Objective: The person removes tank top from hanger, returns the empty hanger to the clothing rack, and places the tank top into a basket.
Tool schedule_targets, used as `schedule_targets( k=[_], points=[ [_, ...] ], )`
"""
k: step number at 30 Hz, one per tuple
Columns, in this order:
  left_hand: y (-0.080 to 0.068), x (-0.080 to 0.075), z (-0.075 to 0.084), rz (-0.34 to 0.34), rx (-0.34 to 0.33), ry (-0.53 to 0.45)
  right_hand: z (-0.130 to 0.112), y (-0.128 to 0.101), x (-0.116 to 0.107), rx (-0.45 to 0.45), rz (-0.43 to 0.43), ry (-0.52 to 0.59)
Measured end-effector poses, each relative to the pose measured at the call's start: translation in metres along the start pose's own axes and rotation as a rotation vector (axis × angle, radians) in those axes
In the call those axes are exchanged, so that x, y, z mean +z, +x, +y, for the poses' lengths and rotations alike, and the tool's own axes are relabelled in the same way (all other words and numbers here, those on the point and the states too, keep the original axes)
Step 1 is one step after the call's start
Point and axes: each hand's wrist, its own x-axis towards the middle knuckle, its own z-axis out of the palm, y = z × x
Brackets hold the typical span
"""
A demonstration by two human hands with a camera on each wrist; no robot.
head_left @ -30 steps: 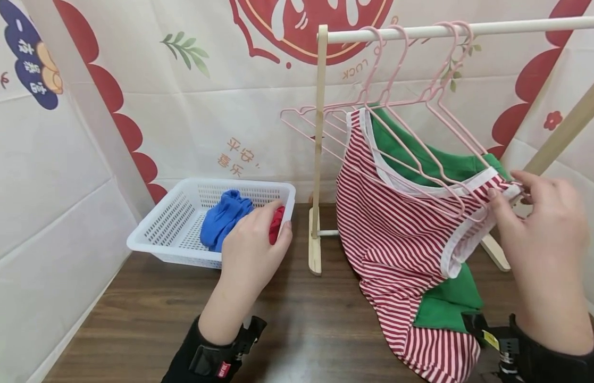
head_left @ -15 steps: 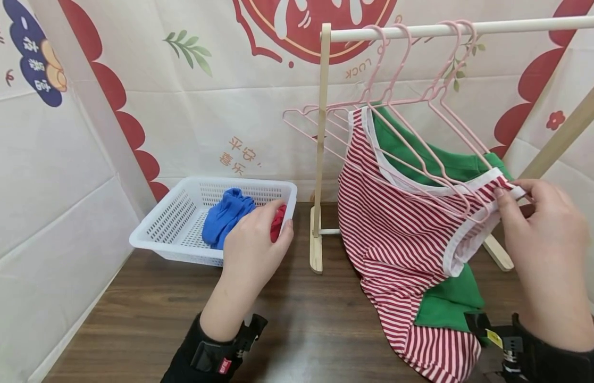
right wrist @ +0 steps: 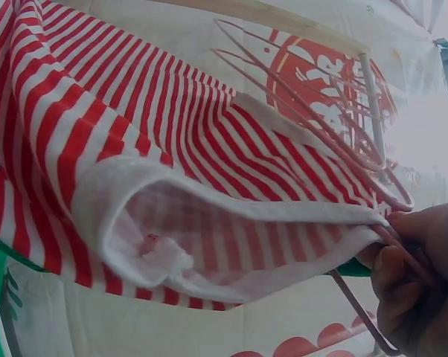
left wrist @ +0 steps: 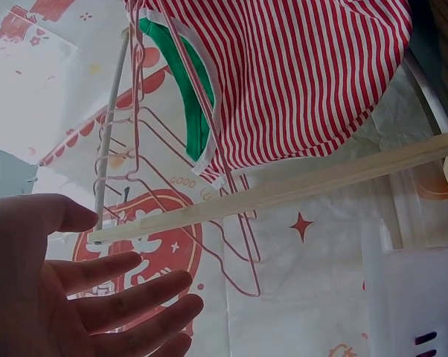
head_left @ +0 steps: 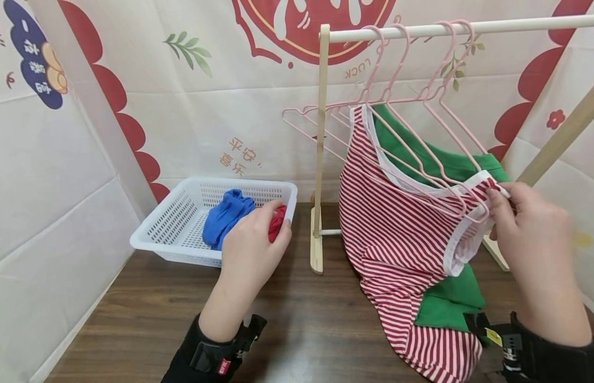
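Note:
A red-and-white striped shirt hangs from a pink wire hanger on the rack, over a green shirt. My right hand pinches the white-trimmed shoulder of the striped shirt together with the hanger's end. The right wrist view shows those fingers closed on the trim and the wire. My left hand rests at the right front corner of the white basket, against a red cloth. In the left wrist view its fingers are spread and hold nothing.
A blue cloth lies in the basket. The wooden rack post stands between basket and shirts, and its white rail carries several pink hangers. A slanted wooden leg is at the right. White printed walls enclose the brown table.
My right hand has slid slightly left along the striped shirt's shoulder, still pinching it and the hanger. The left hand has stayed at the basket corner.

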Motion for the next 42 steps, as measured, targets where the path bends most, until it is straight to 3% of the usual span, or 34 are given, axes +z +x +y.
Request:
schedule_targets(
  k=[6,15,22,34,42],
  points=[
    [0.000,-0.001,-0.001,0.007,-0.003,0.003,0.002,0.001,0.006,-0.088,0.067,0.008],
    [0.000,-0.001,-0.001,0.012,-0.007,0.008,0.004,0.002,0.015,-0.097,0.159,0.035],
    [0.001,-0.002,-0.001,0.004,-0.013,0.013,0.005,0.003,0.023,-0.154,0.262,0.080],
    [0.002,-0.002,-0.002,-0.002,-0.018,0.011,0.007,0.002,0.026,-0.112,0.298,0.115],
    [0.001,-0.002,-0.001,-0.006,-0.019,0.012,0.006,0.000,0.026,-0.117,0.382,0.161]
  ],
)
